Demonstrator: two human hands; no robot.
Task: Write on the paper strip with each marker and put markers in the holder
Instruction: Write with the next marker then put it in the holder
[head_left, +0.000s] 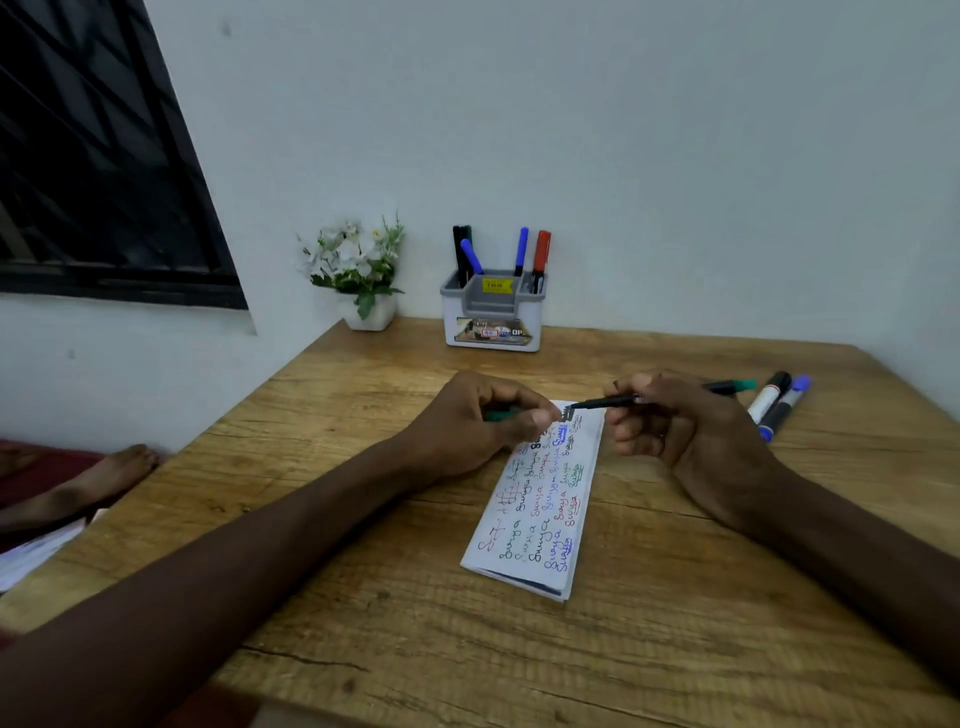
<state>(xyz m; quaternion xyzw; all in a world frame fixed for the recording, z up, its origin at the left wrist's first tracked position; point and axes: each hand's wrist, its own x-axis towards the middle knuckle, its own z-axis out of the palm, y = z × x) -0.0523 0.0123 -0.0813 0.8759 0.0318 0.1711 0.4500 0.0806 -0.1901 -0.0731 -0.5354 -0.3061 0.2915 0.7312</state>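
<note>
Mid-task. Right hand (670, 421) is gripping a thin dark uncapped marker (605, 401), tip hovering over the far end of the white folded paper strip (535, 512), which is lying on the wooden tabletop (675, 597). Left hand (480, 418) is closing on a green cap (500, 415). Grey plastic holder (492, 317) is already carrying about five markers; three loose markers (769, 402) are waiting far right.

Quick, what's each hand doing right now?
Left hand: closed on a green cap.
Right hand: closed on an uncapped marker.

Marker (605, 401) over paper strip (540, 499) — uncapped.
</note>
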